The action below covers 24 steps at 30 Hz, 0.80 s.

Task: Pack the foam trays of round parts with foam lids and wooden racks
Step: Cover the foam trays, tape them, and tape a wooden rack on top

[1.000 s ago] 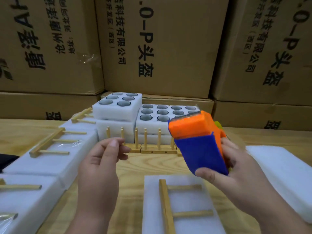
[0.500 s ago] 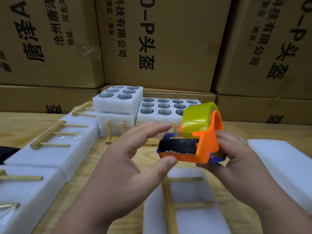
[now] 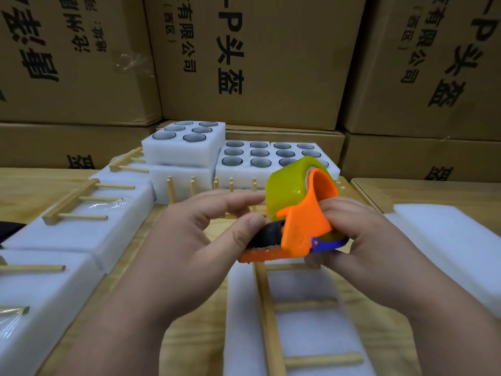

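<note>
Nearest you, a foam pack lies flat on the wooden table, with a wooden rack laid on top of its lid, spine along the left and pegs pointing right. Nothing visibly binds that rack, so it will likely slide if you nudge it. The foam looks light and soft and will dent under hard fingers; take it by the long sides with flat palms.

Just above it, your right hand is wrapped around the orange tape dispenser from the right. Your left hand has thumb and forefinger closing at the black roller beside the yellow-green tape roll, apparently feeling for the tape's free end; I cannot tell whether you actually have tape pinched. The serrated edge sits just under your left thumb, so mind it.

To your left, finished packs with racks under clear film run along the table, close beside the near pack. To your right, a bare foam slab lies near. That leaves open table only in narrow strips either side of the pack.

Farther back, an upright peg rack stands in front of open foam trays of round parts, one tray stacked higher on the left. Cardboard boxes wall off the far edge.
</note>
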Available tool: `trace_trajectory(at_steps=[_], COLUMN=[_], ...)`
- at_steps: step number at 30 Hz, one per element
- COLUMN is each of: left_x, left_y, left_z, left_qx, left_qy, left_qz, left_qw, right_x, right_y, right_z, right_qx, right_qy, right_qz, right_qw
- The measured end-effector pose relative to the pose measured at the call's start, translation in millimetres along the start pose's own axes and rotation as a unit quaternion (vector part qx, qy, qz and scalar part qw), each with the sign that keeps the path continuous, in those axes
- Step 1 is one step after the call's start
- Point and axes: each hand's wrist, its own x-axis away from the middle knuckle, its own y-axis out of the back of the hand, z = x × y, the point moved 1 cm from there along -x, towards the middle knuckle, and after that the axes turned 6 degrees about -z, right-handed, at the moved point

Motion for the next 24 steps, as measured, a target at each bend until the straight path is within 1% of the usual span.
trace_trajectory(at_steps=[3, 5, 8, 12, 16, 18, 20, 22, 24], left_x=[0.0, -1.4, -3.3, -3.7, -1.5, -1.4, -0.9, -1.6, -0.6], left_y=[2.6, 2.3, -0.4, -1.3, 3.4, 5.7, 6.0, 4.7, 2.6], left_z=[-0.2, 2.9, 5.7, 4.7, 0.2, -3.4, -7.3, -16.0, -23.0], left_qx=[0.018, 0.028, 0.028, 0.033, 0.064, 0.059, 0.008, -0.077, -0.133], left_qy=[0.006, 0.014, 0.014, 0.012, -0.005, -0.018, -0.051, -0.111, -0.168], left_qz=[0.057, 0.063, 0.031, -0.042, -0.055, -0.067, -0.092, -0.110, -0.102], left_qw=[0.998, 0.998, 0.999, 0.998, 0.996, 0.996, 0.994, 0.985, 0.971], right_x=[0.4, 0.9, 1.1, 1.7, 2.4, 1.9, 0.9, 0.3, 0.6], right_y=[1.7, 2.8, 3.9, 5.0, 6.4, 6.2, 4.1, -0.8, -6.2], right_z=[0.8, 0.9, 1.7, 6.0, 10.3, 11.3, 10.4, 6.5, 0.5], right_qx=[-0.002, 0.006, 0.000, -0.009, -0.018, -0.017, -0.016, -0.029, -0.052], right_qy=[0.005, 0.007, 0.009, 0.017, 0.029, 0.039, 0.043, 0.040, 0.033], right_qz=[0.003, 0.009, 0.014, 0.023, 0.026, 0.020, 0.016, 0.008, -0.007], right_qw=[1.000, 1.000, 1.000, 1.000, 0.999, 0.999, 0.999, 0.999, 0.998])
